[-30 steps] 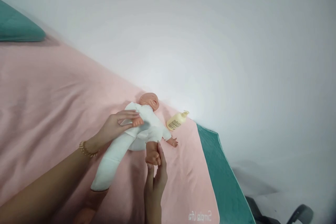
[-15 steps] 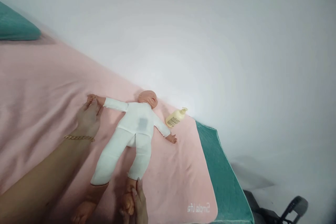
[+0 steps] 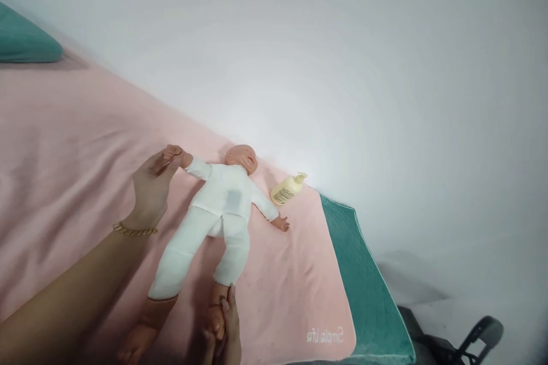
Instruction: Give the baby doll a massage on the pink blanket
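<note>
**Doll held at one hand and one foot**

From my remote post I view, through the head camera, a white-clothed doll (image 3: 218, 191) on its back, its trunk beyond my right hand (image 3: 230, 325) and to the right of my left hand (image 3: 152, 191). The left, with a bracelet (image 3: 135, 230) at its wrist, pinches the doll's nearer hand (image 3: 172, 152) between thumb and fingers. The right, partly cut off by the lower border, closes around a foot (image 3: 216, 321). Farther out and rightward from the right hand, a yellow pump bottle (image 3: 285, 191) is near the doll's free arm. Pink cloth (image 3: 295, 291) spreads beneath both hands.
</note>
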Motion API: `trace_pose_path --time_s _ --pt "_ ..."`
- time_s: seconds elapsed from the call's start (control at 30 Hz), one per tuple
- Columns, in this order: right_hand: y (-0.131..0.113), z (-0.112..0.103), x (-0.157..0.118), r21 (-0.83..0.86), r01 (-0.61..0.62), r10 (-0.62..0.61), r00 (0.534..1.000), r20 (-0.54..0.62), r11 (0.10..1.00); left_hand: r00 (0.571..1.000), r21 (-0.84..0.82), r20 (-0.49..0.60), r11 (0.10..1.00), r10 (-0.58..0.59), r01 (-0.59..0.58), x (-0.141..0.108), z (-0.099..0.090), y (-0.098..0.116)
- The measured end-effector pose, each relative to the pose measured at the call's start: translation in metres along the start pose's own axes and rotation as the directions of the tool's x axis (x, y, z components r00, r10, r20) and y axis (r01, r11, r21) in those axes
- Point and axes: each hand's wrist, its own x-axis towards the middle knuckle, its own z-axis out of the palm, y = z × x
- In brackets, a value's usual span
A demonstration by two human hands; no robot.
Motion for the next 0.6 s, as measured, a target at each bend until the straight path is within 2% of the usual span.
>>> trace_pose_path --time_s 0.07,0.13,0.2,0.23,0.3,0.4,0.5,0.6 --pt "-0.002 -0.002 0.014 0.012 0.041 -0.04 0.997 -0.068 0.999 0.998 0.017 0.052 0.999 0.028 -0.029 -0.007 0.005 0.012" --pt "-0.009 -0.006 0.033 0.033 0.066 -0.063 0.993 -0.101 0.997 0.992 0.119 0.125 0.993 0.001 -0.016 -0.015 0.009 0.021" --pt "-0.018 -0.011 0.055 0.052 0.031 -0.029 0.998 -0.049 0.998 0.965 0.209 0.252 0.978 -0.066 0.013 -0.021 0.011 0.024" --pt "-0.023 -0.013 0.066 0.054 0.018 -0.017 0.999 -0.031 0.998 0.939 0.228 0.331 0.973 -0.091 0.013 -0.022 0.011 0.023" --pt "-0.031 -0.016 0.086 0.076 -0.004 0.007 0.999 -0.044 0.997 0.874 0.218 0.481 0.975 -0.066 -0.046 -0.022 0.011 0.017" --pt "-0.041 -0.013 0.111 0.132 -0.043 0.052 0.997 -0.065 0.99 0.751 0.214 0.659 0.947 0.04 -0.238 -0.018 0.01 0.005" --pt "-0.047 -0.008 0.13 0.174 -0.086 0.096 0.994 -0.05 0.981 0.64 0.202 0.761 0.899 0.106 -0.389 -0.016 0.011 -0.002" --pt "-0.052 -0.005 0.143 0.205 -0.098 0.108 0.993 -0.038 0.974 0.572 0.163 0.805 0.868 0.157 -0.468 -0.018 0.012 -0.004"
